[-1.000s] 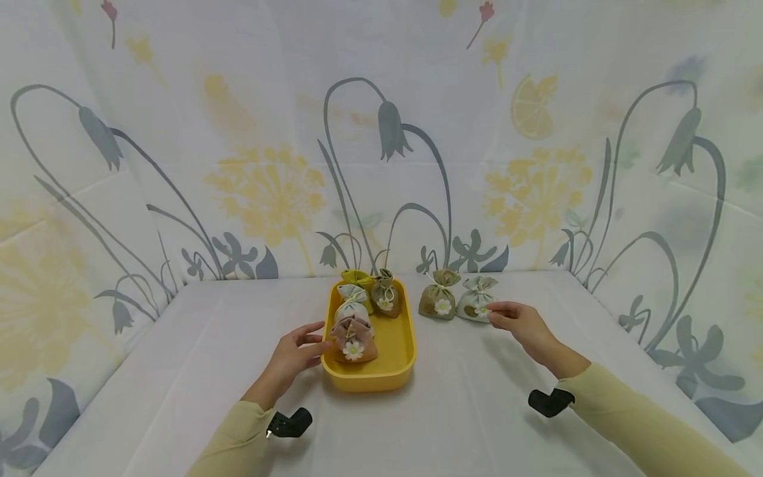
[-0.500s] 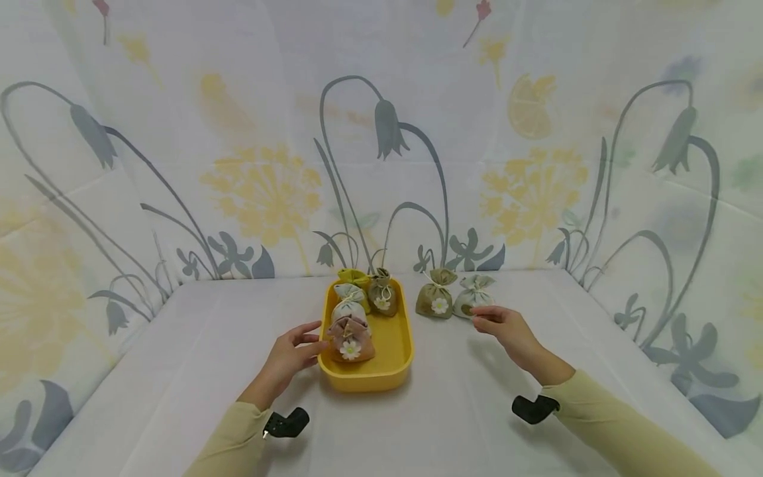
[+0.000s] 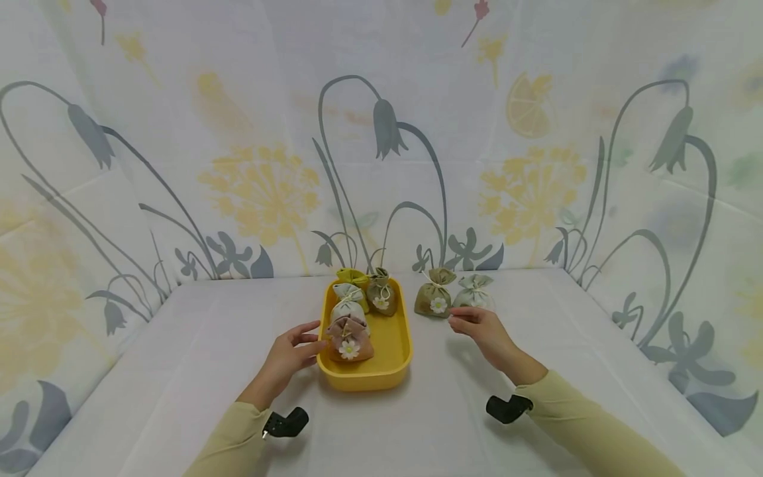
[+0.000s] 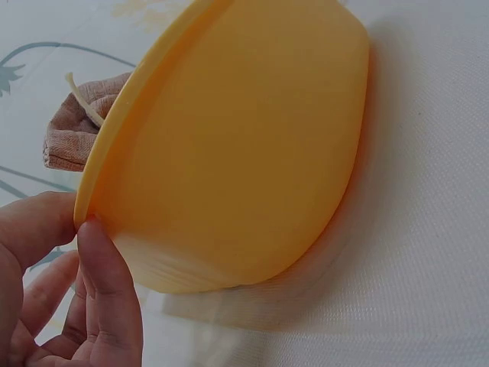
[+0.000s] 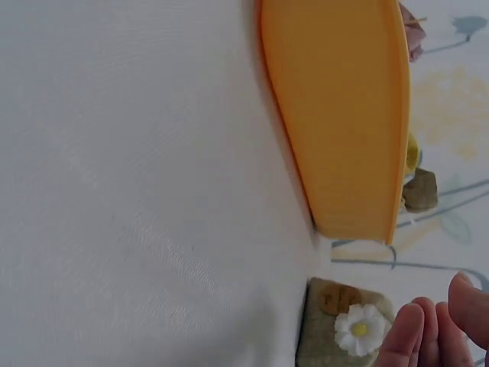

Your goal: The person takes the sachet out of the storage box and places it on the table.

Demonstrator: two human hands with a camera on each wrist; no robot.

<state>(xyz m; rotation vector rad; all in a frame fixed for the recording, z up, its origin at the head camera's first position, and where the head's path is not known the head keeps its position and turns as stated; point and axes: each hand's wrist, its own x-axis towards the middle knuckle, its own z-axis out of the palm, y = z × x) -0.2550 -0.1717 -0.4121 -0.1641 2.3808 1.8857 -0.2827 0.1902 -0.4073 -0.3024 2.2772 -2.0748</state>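
My left hand [image 3: 292, 351] is at the left side of a yellow tray [image 3: 393, 348]; the left wrist view shows thumb and forefinger pinching its rim [image 4: 114, 122]. Inside the tray are a pink-brown drawstring pouch [image 3: 340, 326] with a white flower, a pale pouch [image 3: 348, 306], a yellow-green pouch [image 3: 353, 277] and a dark brown pouch [image 3: 379, 286]. Right of the tray, an olive-brown flowered pouch [image 3: 430, 295] stands beside a pale grey pouch [image 3: 473, 291]. My right hand [image 3: 485, 331] hovers near the olive-brown pouch, thumb and fingers slightly apart with nothing between them.
A white cloth [image 3: 429, 424] covers the table, and a flower-printed curtain [image 3: 256, 119] rises behind its back edge. Black wrist cameras [image 3: 509, 409] hang below both sleeves.
My right hand has moved left, away from the pale grey pouch to the front of the olive-brown one. The left hand keeps its place on the tray. The pouches stand as before.
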